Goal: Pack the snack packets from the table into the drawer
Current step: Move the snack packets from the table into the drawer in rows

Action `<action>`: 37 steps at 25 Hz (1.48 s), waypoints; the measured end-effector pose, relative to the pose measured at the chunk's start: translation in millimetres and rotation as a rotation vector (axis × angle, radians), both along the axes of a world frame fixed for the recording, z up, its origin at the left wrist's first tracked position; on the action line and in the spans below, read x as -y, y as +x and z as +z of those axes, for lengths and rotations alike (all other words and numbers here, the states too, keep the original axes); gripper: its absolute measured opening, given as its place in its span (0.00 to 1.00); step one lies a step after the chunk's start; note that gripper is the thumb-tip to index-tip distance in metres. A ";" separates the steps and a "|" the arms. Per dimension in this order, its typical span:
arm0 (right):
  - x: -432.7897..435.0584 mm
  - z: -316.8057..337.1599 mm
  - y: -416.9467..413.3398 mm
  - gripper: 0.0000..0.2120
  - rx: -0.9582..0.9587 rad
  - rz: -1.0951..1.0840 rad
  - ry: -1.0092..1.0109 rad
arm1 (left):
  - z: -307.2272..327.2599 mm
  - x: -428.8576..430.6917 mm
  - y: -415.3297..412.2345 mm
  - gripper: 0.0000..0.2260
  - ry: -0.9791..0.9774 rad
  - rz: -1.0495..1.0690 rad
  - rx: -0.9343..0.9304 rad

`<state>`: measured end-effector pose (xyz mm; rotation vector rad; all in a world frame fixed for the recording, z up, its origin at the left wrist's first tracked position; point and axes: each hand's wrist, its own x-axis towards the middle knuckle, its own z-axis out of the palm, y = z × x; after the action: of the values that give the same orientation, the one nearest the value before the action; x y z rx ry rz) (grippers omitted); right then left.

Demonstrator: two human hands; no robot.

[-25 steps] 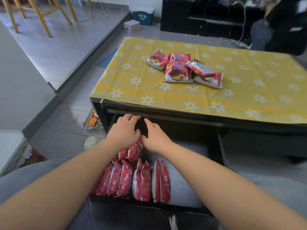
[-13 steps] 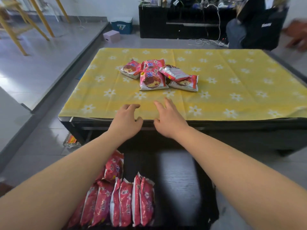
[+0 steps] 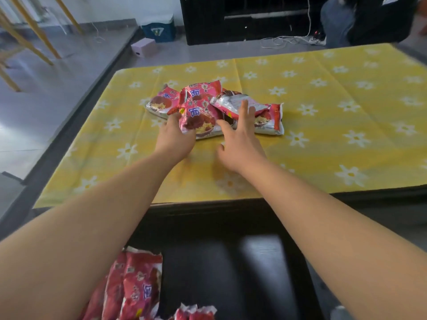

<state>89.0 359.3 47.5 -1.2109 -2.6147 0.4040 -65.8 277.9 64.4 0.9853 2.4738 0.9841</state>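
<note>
Nearest the camera, the open drawer (image 3: 231, 269) shows a dark, glossy floor, bare across its middle and right; along its left side red packets (image 3: 136, 282) stand on edge in a row, partly hidden by the left forearm, and the tops of more packets (image 3: 196, 312) poke up at the bottom edge. Beyond the drawer runs the dark front rim of the table (image 3: 346, 197), covered by a yellow cloth (image 3: 323, 139) printed with white flowers; nothing lies on the cloth between the table edge and the hands.

Both arms reach forward over the cloth to a loose heap of snack packets (image 3: 215, 105) near the middle of the table. The left hand (image 3: 175, 137) is on the near left corner of the front packet (image 3: 198, 118), thumb over its edge, fingers tucked beneath and out of sight; it appears to be grasping that packet. The right hand (image 3: 240, 139) is open, fingers spread, its fingertips touching a pale packet (image 3: 231, 102) lying face down on the heap; it grips nothing. Another packet (image 3: 270, 118) lies just right of that hand, and one (image 3: 159, 102) sticks out at the heap's left.

Past the table, on the grey floor, stand a blue box (image 3: 159, 28) and a small lilac box (image 3: 143, 47); a black cabinet (image 3: 242, 17) sits behind with white cables (image 3: 288, 39) trailing before it; yellow wooden legs (image 3: 34, 31) rise at far left.
</note>
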 end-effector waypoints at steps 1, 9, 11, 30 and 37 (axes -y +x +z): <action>-7.4 -2.7 -2.6 0.30 0.039 -0.017 -0.009 | -0.6 -10.0 -7.0 0.29 0.027 0.029 0.027; -18.6 -12.6 -1.9 0.37 0.018 0.001 0.009 | -15.7 -43.9 -22.0 0.32 0.139 0.171 0.263; -13.0 -5.6 1.7 0.34 -0.008 0.032 0.056 | -14.5 -39.5 -16.2 0.25 0.192 0.213 0.392; 82.1 78.7 37.9 0.27 -0.935 -0.087 -0.555 | 18.4 126.2 29.4 0.20 0.473 0.176 1.127; 131.4 69.2 38.1 0.18 -1.141 -0.242 -1.123 | 26.2 185.7 52.8 0.19 0.473 -0.015 1.138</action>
<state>127.1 228.0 116.7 -0.9601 -1.1507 1.9283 -13.0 92.2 90.6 0.3292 1.3105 1.5720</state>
